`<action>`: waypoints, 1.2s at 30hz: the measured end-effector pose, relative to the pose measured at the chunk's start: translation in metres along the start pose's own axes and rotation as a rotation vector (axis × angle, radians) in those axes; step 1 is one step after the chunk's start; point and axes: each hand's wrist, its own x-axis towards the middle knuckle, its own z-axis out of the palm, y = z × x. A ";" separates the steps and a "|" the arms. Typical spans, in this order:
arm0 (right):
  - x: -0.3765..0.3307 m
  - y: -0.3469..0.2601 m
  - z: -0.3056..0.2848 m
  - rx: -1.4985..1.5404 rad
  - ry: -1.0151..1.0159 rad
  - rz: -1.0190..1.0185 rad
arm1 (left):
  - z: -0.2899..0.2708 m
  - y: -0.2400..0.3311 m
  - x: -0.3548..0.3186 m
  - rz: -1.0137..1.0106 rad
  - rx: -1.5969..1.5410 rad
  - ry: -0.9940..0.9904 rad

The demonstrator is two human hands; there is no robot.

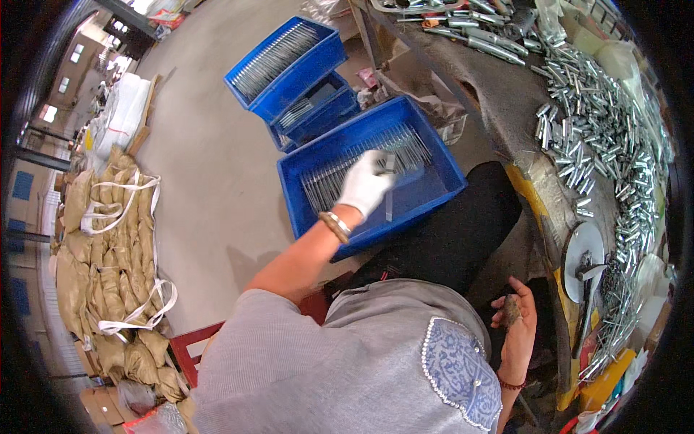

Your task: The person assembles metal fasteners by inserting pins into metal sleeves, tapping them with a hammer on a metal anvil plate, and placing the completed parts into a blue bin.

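Observation:
My left hand [364, 182], in a white glove, reaches over a large blue plastic bin [303, 217]. Its fingers are closed on a thin metal rod [390, 205], smeared by motion and pointing down into the bin. Rows of slim silvery metal rods [325, 189] lie side by side in that bin, partly hidden by the glove. By my right hip my right hand [517, 318] is bare, palm up, its fingers apart and loosely bent. A dark smudge shows on its fingers or palm; no held thing can be made out there.
Two more blue bins [329, 54] of metal rods stand stacked beyond. On my right, a bench [499, 108] carries a heap of short metal tubes [600, 137], tools and a round metal disc [583, 253]. Tan sacks [108, 267] with white straps lie at left.

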 end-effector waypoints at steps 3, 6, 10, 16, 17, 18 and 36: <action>0.005 0.007 0.000 0.036 -0.011 0.033 | -0.046 -0.075 0.021 -0.183 0.318 0.091; 0.006 0.010 0.003 0.056 0.020 0.083 | -0.081 -0.107 0.034 -0.427 0.553 0.098; 0.008 0.015 0.003 0.055 0.045 0.087 | -0.101 -0.137 0.051 -0.507 0.729 0.047; 0.006 0.020 -0.002 0.060 0.072 0.092 | -0.081 -0.155 0.093 -0.747 1.054 -0.489; 0.005 0.019 -0.002 0.082 0.083 0.102 | -0.079 -0.179 0.097 -0.735 1.053 -0.491; 0.005 0.020 -0.003 0.086 0.096 0.095 | -0.082 -0.205 0.096 -0.556 1.295 -0.512; 0.002 0.019 -0.003 0.158 -0.038 0.087 | 0.020 0.154 0.053 0.625 -0.085 -0.029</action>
